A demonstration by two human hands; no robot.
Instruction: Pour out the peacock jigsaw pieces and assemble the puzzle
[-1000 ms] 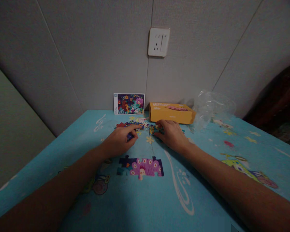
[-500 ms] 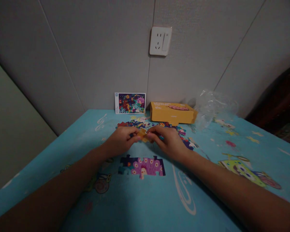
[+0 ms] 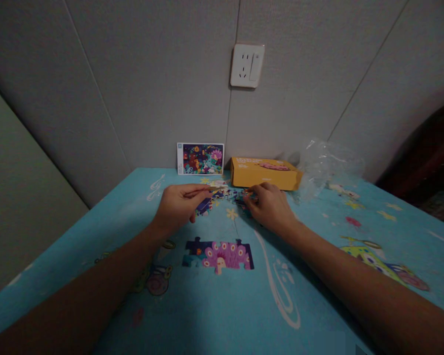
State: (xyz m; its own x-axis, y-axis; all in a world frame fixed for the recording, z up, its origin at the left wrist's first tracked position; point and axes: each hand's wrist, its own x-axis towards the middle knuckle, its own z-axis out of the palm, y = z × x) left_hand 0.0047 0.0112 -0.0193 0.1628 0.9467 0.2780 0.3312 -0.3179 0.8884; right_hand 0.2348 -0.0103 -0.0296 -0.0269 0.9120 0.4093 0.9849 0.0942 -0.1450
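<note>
In left hand [image 3: 179, 201], pinching thin puzzle piece [image 3: 218, 188], seen edge-on. With right hand [image 3: 270, 204], reaching among loose pieces [image 3: 232, 194]; cannot tell if gripping any. Parted now, after meeting half a second ago. Adding nothing so far to joined strip [image 3: 227, 254], lying nearer on worktop [image 3: 222, 310].

No text is legible: white lettering [image 3: 247, 160] on the yellow box [image 3: 266, 177], right of centre, and the picture card's [image 3: 203, 159] margin print blur.
</note>
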